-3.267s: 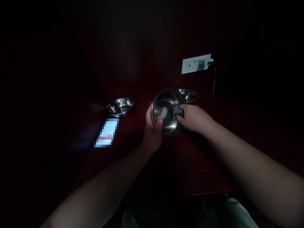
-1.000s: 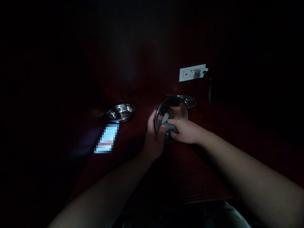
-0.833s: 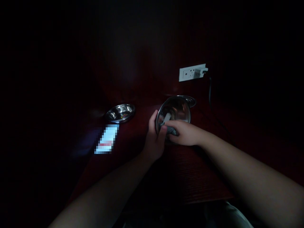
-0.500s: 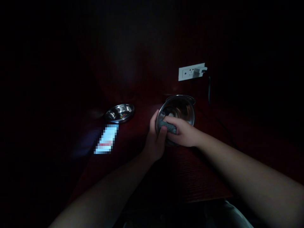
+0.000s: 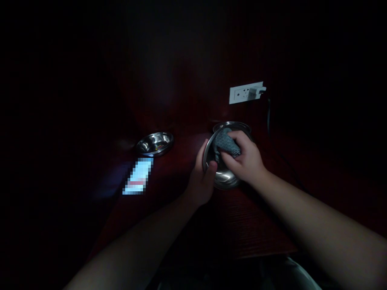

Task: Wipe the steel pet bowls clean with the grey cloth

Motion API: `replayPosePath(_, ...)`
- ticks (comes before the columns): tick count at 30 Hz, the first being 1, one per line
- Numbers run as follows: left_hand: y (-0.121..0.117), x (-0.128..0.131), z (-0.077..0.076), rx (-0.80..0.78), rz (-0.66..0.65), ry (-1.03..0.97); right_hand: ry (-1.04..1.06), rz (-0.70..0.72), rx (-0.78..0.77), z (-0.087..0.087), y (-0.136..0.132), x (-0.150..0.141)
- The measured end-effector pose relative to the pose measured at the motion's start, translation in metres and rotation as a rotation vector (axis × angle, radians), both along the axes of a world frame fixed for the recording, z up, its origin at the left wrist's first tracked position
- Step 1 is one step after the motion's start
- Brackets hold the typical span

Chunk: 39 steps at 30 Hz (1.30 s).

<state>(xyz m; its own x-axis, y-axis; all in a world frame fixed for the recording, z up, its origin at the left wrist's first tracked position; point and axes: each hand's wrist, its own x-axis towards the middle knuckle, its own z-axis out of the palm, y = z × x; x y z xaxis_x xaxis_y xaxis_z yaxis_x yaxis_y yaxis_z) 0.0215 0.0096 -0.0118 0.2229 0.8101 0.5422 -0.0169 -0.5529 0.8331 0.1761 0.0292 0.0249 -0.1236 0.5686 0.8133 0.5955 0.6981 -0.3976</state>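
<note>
A shiny metal bowl (image 5: pixel 225 177) is tipped toward me on the dark red table. My left hand (image 5: pixel 202 181) grips its left rim, thumb on the near side and fingers behind. Bunched in my right hand (image 5: pixel 246 159) is a grey-green patterned cloth (image 5: pixel 225 144), pinched between thumb and fingers at the bowl's mouth. The cloth covers much of the bowl's inside, and the right hand hides its right rim. Just behind stands another round metal dish (image 5: pixel 232 124), partly hidden.
To the left sits a shallow metal bowl (image 5: pixel 155 143) with small colourful bits inside. In front of it glows a blurred-out phone-like screen (image 5: pixel 138 176). A white wall socket (image 5: pixel 246 92) holds a plug, and a dark cable (image 5: pixel 269 121) hangs down. Surroundings are very dark.
My right hand has drawn the cloth up from inside the bowl toward its upper rim, so more cloth shows. The left hand still holds the rim. The view has shifted slightly.
</note>
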Motion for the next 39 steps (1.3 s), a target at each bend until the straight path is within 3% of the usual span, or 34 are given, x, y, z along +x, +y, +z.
replayPosePath(10, 0.001, 0.001, 0.001, -0.001, 0.011, 0.024, -0.006, -0.271, 0.134, 0.002, 0.011, 0.015)
replayPosePath(17, 0.001, 0.002, 0.002, 0.001, -0.033, 0.008, -0.103, -0.277, 0.193, 0.004, 0.009, 0.015)
replayPosePath(28, 0.002, 0.000, 0.001, -0.027, 0.016, -0.017, -0.092, -0.382, 0.104, 0.000, 0.023, 0.026)
replayPosePath(39, 0.002, 0.000, 0.003, -0.063, 0.159, -0.114, 0.053, -0.309, -0.075, -0.006, 0.034, 0.029)
